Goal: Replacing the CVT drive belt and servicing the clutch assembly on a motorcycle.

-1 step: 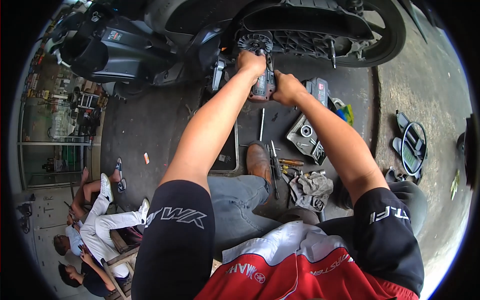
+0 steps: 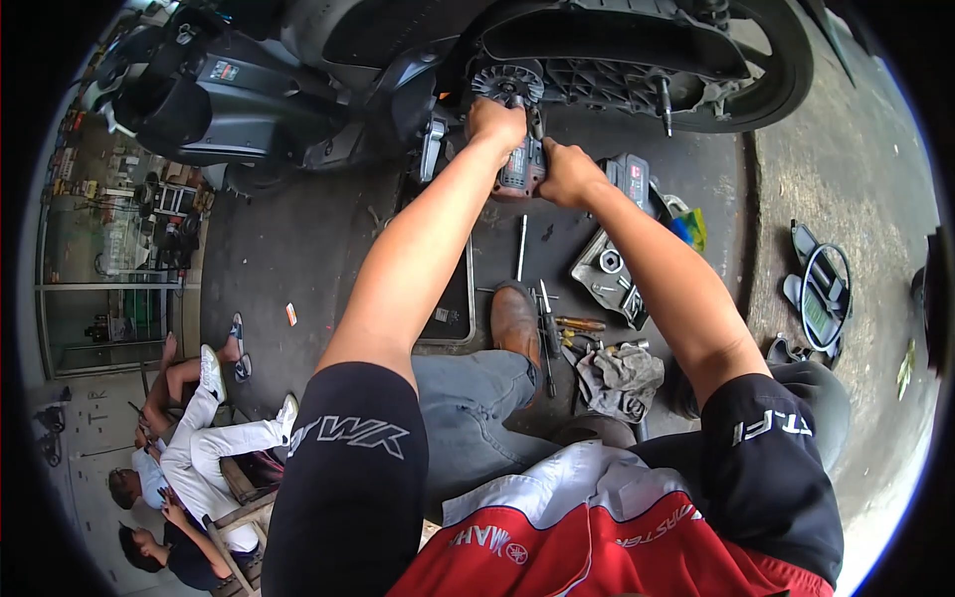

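Note:
Both my hands are closed on a cordless impact wrench point(image 2: 517, 179) in front of the scooter's engine. My left hand point(image 2: 495, 124) wraps round its front part, close to a dark finned fan wheel point(image 2: 507, 86). Its nose points at the middle of that wheel; the exact contact is hidden by the hand. On the right, my right hand point(image 2: 574, 176) grips the handle, and a grey-black battery pack point(image 2: 632, 177) shows just beyond it. The scooter point(image 2: 418, 75) fills the far side, with its wheel point(image 2: 786, 70) at the right.
Below the wrench lie a long metal bar point(image 2: 522, 247), screwdrivers point(image 2: 579, 323), a crumpled grey rag point(image 2: 622, 383) and a metal cover holding a socket point(image 2: 609, 261). A black tray point(image 2: 458, 328) is beside my boot point(image 2: 514, 323). Round-framed parts point(image 2: 826, 297) rest at right. People point(image 2: 189, 478) sit at lower left.

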Motion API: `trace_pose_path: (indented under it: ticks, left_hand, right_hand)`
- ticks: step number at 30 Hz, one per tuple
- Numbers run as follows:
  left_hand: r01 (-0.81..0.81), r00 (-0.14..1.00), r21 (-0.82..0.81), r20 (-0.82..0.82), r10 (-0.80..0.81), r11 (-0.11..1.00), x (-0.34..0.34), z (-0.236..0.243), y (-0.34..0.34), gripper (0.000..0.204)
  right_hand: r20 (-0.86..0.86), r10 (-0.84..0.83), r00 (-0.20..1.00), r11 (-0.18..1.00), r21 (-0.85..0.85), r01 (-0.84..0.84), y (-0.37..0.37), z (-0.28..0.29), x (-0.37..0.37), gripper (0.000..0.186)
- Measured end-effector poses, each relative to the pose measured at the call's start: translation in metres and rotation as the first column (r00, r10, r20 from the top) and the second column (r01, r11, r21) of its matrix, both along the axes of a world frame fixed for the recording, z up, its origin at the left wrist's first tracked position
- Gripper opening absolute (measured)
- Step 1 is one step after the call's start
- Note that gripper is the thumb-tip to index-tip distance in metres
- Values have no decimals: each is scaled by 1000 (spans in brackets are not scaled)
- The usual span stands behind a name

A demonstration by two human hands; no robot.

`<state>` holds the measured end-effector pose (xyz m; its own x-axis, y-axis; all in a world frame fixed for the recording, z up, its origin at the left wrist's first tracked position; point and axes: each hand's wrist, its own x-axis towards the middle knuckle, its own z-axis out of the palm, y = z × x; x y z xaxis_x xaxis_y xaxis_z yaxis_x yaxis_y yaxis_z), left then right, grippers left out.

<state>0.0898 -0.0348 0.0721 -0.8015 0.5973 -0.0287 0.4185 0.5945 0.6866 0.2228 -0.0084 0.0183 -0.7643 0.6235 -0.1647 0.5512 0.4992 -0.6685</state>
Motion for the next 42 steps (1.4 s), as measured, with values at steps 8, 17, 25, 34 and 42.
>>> trace_pose_path:
  ticks: [8,17,25,34,42]
  left_hand:
    - [-14,967,166,252,-28,986,-66,-27,13,30]
    - [5,959,154,278,-48,988,-69,-30,16,42]
    - [210,819,70,-557,-137,975,-55,-5,5,64]
    - [417,844,-37,-356,-401,908,-81,-5,18,66]
    - [432,874,-27,-234,-426,902,-88,-2,30,59]
  right_hand:
    - [-99,-27,995,998,-50,22,11,-14,-36,65]
    - [-320,-184,929,970,-211,119,-2,-45,-47,61]
    - [-459,-195,867,936,-352,24,-5,-48,-50,61]
    - [-387,-186,903,965,-243,95,5,-48,-46,64]
    - [-401,-234,886,946,-302,114,-3,-38,-46,55]
